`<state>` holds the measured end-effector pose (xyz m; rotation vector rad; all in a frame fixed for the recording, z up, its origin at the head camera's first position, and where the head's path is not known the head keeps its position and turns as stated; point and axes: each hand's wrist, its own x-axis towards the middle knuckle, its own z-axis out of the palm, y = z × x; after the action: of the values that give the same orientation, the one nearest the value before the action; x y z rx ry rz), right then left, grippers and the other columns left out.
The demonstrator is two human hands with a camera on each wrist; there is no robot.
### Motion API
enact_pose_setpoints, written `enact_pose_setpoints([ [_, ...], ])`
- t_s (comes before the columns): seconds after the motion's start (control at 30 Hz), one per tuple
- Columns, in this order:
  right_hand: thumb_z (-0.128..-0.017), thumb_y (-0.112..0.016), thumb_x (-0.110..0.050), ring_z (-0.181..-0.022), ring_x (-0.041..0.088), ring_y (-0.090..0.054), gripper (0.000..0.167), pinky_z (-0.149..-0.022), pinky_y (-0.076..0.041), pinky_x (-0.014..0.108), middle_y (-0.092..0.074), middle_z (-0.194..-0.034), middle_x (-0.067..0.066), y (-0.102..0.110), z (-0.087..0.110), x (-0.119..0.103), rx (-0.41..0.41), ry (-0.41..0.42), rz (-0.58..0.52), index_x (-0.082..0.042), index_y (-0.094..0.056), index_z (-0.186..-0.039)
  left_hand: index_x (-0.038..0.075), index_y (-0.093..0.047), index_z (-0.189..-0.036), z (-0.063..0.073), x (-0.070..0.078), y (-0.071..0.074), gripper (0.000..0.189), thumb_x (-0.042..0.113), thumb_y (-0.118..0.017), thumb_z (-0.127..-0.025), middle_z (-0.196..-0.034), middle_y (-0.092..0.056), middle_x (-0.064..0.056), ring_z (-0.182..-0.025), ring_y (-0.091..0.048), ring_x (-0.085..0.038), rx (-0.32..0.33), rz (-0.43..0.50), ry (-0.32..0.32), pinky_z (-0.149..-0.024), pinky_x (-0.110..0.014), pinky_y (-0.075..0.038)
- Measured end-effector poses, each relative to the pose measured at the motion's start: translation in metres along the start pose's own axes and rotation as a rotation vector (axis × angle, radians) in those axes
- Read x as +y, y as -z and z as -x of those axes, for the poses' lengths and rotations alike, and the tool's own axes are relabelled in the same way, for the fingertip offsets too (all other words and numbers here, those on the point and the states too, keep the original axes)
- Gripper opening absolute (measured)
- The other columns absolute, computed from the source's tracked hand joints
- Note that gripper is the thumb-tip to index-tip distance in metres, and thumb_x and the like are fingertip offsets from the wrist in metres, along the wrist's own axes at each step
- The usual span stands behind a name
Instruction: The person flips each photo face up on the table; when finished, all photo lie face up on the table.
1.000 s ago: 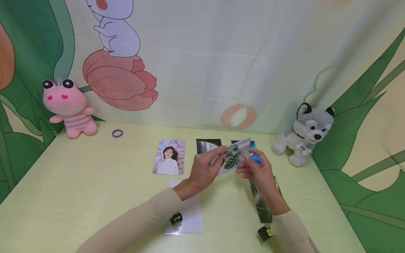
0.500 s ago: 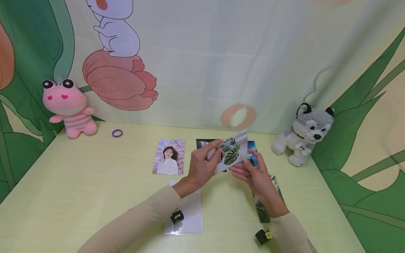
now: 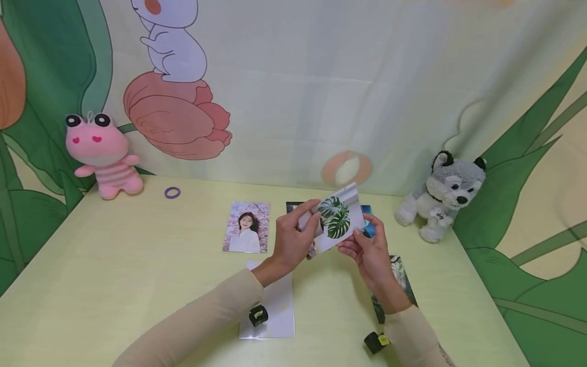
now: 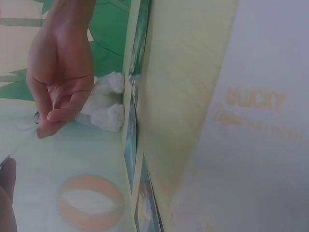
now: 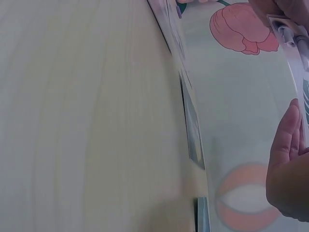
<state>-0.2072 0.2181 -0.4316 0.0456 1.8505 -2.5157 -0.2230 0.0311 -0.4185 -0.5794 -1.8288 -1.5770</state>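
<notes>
Above the table, both hands hold a photo card [image 3: 341, 216] printed with green monstera leaves. My left hand [image 3: 293, 239] pinches its left side between thumb and fingers. My right hand [image 3: 373, 252] grips the lower right edge, its thumb on the front. The card is tilted, its picture facing up toward the head view. In the left wrist view my right hand [image 4: 63, 79] shows its pinching fingers; the card is seen there nearly edge-on. Behind the hands lie a dark photo [image 3: 293, 206] and a blue photo [image 3: 368, 229], both partly covered.
A portrait photo [image 3: 246, 228] lies left of the hands. A white sheet [image 3: 275, 306] is under the left forearm, and a green photo [image 3: 402, 275] under the right wrist. A purple ring [image 3: 172, 192], a pink plush frog [image 3: 103, 158] and a plush husky [image 3: 447, 193] stand farther back.
The leaf card has risen slightly and turned, so more of its face shows. My right hand has moved slightly left and taken hold of the card's lower right edge.
</notes>
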Motion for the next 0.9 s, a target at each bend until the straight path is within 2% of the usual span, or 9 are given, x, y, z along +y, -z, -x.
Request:
enact_pose_setpoints([
  [0.13,-0.107,-0.036,-0.007,-0.062,0.012,-0.071,0.032,-0.065,-0.059,0.026,-0.071,-0.072,0.0,-0.002,-0.001,0.001,0.032,0.007,-0.008,-0.026,-0.03,-0.132,-0.006,-0.07,-0.113,0.0,0.001,-0.002,0.026,-0.008,-0.067,-0.088,-0.092,-0.074,-0.026,-0.043,-0.027,0.008,-0.004,0.007,0.016,-0.04,-0.014,-0.027],
  [0.23,-0.107,-0.037,-0.006,-0.061,0.012,-0.071,0.032,-0.063,-0.059,0.025,-0.07,-0.071,0.0,-0.003,-0.001,0.001,0.051,0.009,-0.011,-0.025,-0.03,-0.132,-0.009,-0.07,-0.113,0.0,0.0,-0.002,0.027,-0.01,-0.067,-0.087,-0.099,-0.073,-0.028,-0.043,-0.026,0.006,-0.017,0.014,0.007,-0.041,-0.013,-0.026],
  [0.37,-0.107,-0.039,-0.006,-0.059,0.011,-0.07,0.031,-0.062,-0.058,0.023,-0.069,-0.069,-0.001,-0.002,-0.001,0.002,0.063,0.01,-0.008,-0.026,-0.032,-0.129,-0.004,-0.072,-0.113,-0.001,-0.003,0.002,0.026,-0.006,-0.07,-0.087,-0.095,-0.074,-0.021,-0.051,-0.043,-0.006,-0.024,-0.006,-0.017,-0.046,-0.01,-0.028],
  [0.5,-0.106,-0.041,-0.005,-0.058,0.011,-0.069,0.03,-0.06,-0.057,0.023,-0.067,-0.067,-0.001,-0.001,-0.001,0.003,0.073,0.01,0.007,-0.026,-0.035,-0.126,0.002,-0.074,-0.114,0.001,-0.008,0.006,0.027,-0.001,-0.072,-0.088,-0.088,-0.07,-0.014,-0.06,-0.054,-0.019,-0.028,-0.013,-0.014,-0.05,-0.011,-0.035],
  [0.67,-0.106,-0.042,-0.005,-0.057,0.011,-0.068,0.029,-0.059,-0.057,0.023,-0.066,-0.066,-0.002,0.0,-0.002,0.002,0.086,0.012,0.046,-0.026,-0.037,-0.125,0.003,-0.073,-0.115,0.004,-0.01,0.01,0.028,0.002,-0.072,-0.088,-0.092,-0.068,-0.014,-0.075,-0.063,-0.023,-0.03,-0.031,-0.003,-0.06,-0.023,-0.049],
  [0.8,-0.105,-0.044,-0.004,-0.056,0.01,-0.067,0.029,-0.058,-0.056,0.023,-0.066,-0.065,-0.003,0.002,-0.002,-0.001,0.103,0.009,0.072,-0.025,-0.038,-0.125,-0.001,-0.072,-0.113,0.002,-0.011,0.014,0.027,0.003,-0.072,-0.087,-0.092,-0.069,-0.015,-0.079,-0.065,-0.025,-0.082,-0.077,-0.009,-0.067,-0.031,-0.052],
  [0.9,-0.104,-0.045,-0.002,-0.054,0.01,-0.066,0.031,-0.057,-0.056,0.023,-0.067,-0.063,-0.003,0.006,-0.003,-0.003,0.106,-0.002,0.094,-0.025,-0.039,-0.123,-0.003,-0.073,-0.111,-0.002,-0.012,0.019,0.026,0.002,-0.073,-0.086,-0.09,-0.07,-0.014,-0.076,-0.065,-0.022,-0.169,-0.106,-0.015,-0.067,-0.028,-0.053],
])
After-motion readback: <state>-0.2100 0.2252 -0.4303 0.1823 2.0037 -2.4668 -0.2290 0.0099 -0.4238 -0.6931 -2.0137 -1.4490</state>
